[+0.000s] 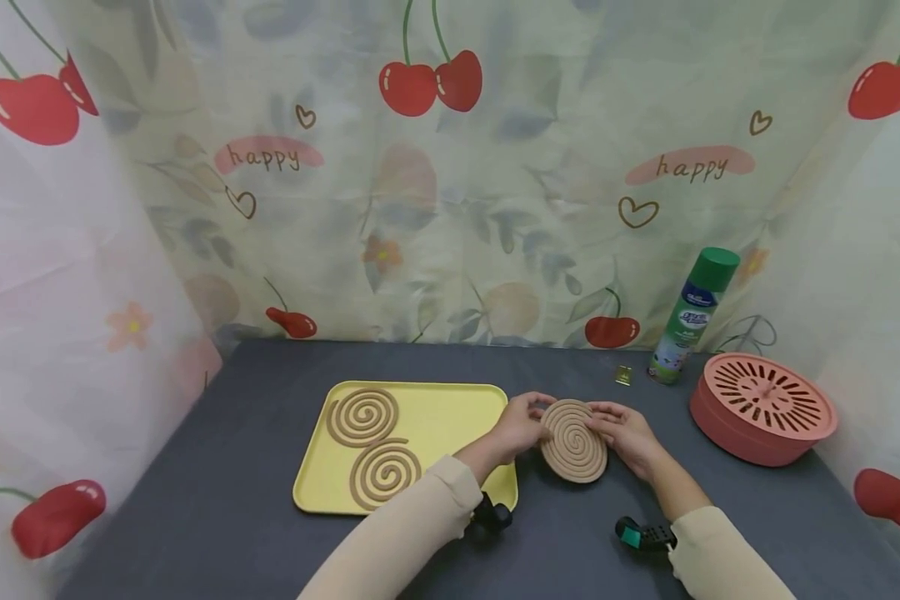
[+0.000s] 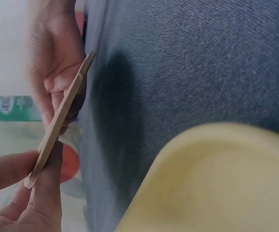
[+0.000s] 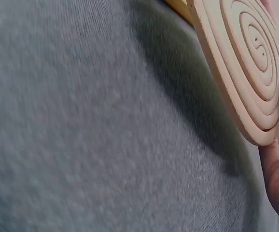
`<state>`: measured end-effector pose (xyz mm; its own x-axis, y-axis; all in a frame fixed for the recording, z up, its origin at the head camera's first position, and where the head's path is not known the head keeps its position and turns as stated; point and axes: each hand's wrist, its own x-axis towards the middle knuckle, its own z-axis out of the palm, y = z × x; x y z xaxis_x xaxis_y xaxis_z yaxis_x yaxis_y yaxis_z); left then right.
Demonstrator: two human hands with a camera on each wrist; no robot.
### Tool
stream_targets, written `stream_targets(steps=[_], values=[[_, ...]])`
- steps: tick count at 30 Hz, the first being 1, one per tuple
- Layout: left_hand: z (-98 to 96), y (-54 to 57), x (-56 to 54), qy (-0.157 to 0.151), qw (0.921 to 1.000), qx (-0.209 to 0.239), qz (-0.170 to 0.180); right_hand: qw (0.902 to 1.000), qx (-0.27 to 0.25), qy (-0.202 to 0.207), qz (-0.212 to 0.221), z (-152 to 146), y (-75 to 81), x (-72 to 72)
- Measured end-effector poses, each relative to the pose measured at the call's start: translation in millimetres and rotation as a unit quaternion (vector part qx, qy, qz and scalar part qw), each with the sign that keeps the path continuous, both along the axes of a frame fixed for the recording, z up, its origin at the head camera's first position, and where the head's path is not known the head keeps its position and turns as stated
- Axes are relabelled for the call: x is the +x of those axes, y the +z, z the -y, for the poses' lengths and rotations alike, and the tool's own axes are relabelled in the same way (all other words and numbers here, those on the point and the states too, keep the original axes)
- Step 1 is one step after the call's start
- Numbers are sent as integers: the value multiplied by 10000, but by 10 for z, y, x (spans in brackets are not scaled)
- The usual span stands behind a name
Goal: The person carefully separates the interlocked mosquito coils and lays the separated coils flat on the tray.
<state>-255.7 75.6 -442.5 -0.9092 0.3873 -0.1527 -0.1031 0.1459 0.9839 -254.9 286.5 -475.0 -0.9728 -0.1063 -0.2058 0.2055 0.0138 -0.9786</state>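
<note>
"While both hands have that spiral disc (image 1: 574, 442) up off the table (image 1: 232, 467), where would you say it is?"

"Just right of the yellow tray (image 1: 453, 408), its face tilted toward the person, with its shadow on the cloth beneath."

"And the fingers?"

"The left hand (image 1: 521, 427) pinches the disc's left edge, thumb on the face and fingers behind. The right hand (image 1: 624, 429) pinches it at the far right edge. How the hidden fingertips lie at the back, I can't tell."

"What would you mind most, doing that?"

"A light touch. The rings sit close against one another, unlike the far coil (image 1: 362, 417) and the near coil (image 1: 386, 475) lying open-wound on the tray. Stuff that thin would crack, I'd guess, if squeezed hard or bent."

"So even pressure from both sides?"

"Yes, and neither hand levering against the other. Any easing or turning should be small and slow, fingers backing the rings from behind, and no tugging at the middle, where the curve is tightest."

"Anything in the way?"

"Not to my eye. The pink container (image 1: 753, 437) stands well apart on the right. I'd work low over the table, so a slip means only a short drop."
</note>
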Motion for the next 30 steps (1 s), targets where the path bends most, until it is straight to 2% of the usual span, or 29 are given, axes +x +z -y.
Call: stream_targets(steps=[20,26,30], values=[[291,119,122,-223,9996,133,-82,9990,370,-233,29,301,275,188],[401,172,200,-309,9985,437,115,9993,314,-179,55,376,334,264],[479,214,252,-353,9982,457,181,9997,221,-62,8,423,376,332]])
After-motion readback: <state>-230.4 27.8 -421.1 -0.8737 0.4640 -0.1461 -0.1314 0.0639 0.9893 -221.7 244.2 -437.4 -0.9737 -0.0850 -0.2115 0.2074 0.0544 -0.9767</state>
